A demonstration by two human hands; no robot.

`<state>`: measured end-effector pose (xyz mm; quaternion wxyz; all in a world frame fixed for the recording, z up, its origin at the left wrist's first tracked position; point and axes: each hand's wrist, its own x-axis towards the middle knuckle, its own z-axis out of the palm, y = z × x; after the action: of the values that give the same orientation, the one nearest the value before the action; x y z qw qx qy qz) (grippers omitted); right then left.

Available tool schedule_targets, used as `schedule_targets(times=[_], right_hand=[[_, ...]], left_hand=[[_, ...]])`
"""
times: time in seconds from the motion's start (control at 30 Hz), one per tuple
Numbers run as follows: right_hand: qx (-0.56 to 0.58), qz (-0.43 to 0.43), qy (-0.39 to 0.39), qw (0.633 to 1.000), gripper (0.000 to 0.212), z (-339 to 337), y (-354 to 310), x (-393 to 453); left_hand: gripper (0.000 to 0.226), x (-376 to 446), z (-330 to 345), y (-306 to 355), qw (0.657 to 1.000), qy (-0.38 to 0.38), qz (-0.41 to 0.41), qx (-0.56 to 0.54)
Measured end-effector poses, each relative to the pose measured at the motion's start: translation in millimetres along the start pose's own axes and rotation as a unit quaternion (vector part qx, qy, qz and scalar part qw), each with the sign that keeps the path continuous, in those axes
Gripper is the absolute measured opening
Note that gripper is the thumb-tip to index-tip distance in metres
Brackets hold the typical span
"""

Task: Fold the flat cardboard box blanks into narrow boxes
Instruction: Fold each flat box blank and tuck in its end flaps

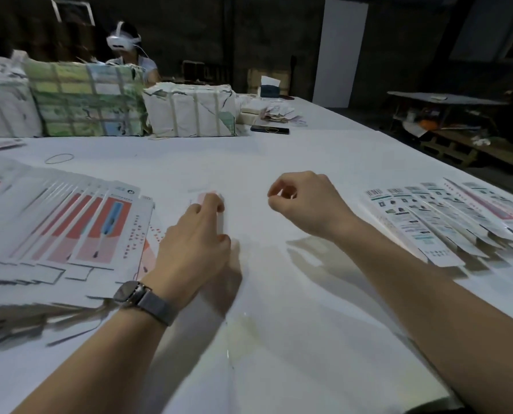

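A fanned stack of flat box blanks (70, 228), white with red and pink panels, lies on the table's left side. My left hand (192, 237) grips one narrow pink-and-white box piece (219, 216) at the table's middle; the piece is blurred and mostly hidden by my fingers. About a hand's width to the right, my right hand (306, 201) hovers above the white table (279, 324), fingers curled with nothing in them. A row of folded narrow boxes (446, 216) with barcodes and teal print lies fanned at the right.
Wrapped bundles (189, 112) stand along the far left. A dark phone (269, 130), a heap of small paper bits (282, 113) and a rubber band (59, 158) lie on the far table. A person in a white headset (124, 40) sits behind the bundles. The table edge runs diagonally at right.
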<state>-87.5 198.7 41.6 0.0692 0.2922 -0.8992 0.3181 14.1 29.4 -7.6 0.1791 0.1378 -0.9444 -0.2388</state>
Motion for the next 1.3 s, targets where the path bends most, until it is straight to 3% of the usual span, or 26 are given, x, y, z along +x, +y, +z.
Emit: schedule_targets(times=[0.17,0.3,0.43,0.57,0.73,0.9,1.03,1.13,1.3], right_hand=[[0.185,0.016,-0.018,0.982,0.007,20.3,-30.1,11.8],[0.272,0.027,-0.013,0.962,0.021,49.2,-27.8,5.6],[0.343,0.032,0.039,0.938,0.038,48.9,-22.1,6.0],[0.355,0.036,0.087,0.930,0.044,38.3,-15.1,3.6],[0.406,0.005,0.026,0.914,0.058,32.7,-12.0,-3.1],[0.325,-0.063,-0.029,0.943,0.064,36.0,-15.5,-8.4],[0.256,-0.075,-0.029,0.963,0.063,26.9,-12.4,-8.7],[0.162,-0.106,0.062,0.979,0.048,17.8,-14.2,-7.4],[0.159,-0.128,0.145,0.968,0.048,14.2,-15.8,-7.9]], left_hand=[[0.066,3.5,-16.0,3.1,0.993,0.076,-0.007,-0.089],[0.067,-0.7,-21.6,14.3,0.966,0.135,0.064,-0.210],[0.062,-3.1,-22.4,22.1,0.873,0.044,-0.007,-0.486],[0.081,-1.1,-22.2,19.8,0.835,-0.034,-0.085,-0.543],[0.079,-1.1,-20.5,18.8,0.812,-0.129,-0.039,-0.568],[0.030,-4.7,-19.4,21.3,0.758,-0.166,-0.046,-0.629],[0.053,-2.2,-17.2,17.0,0.748,-0.171,-0.075,-0.637],[0.049,-2.9,-15.1,18.3,0.753,-0.182,-0.069,-0.629],[0.040,-6.6,-18.1,24.0,0.775,-0.189,-0.019,-0.603]])
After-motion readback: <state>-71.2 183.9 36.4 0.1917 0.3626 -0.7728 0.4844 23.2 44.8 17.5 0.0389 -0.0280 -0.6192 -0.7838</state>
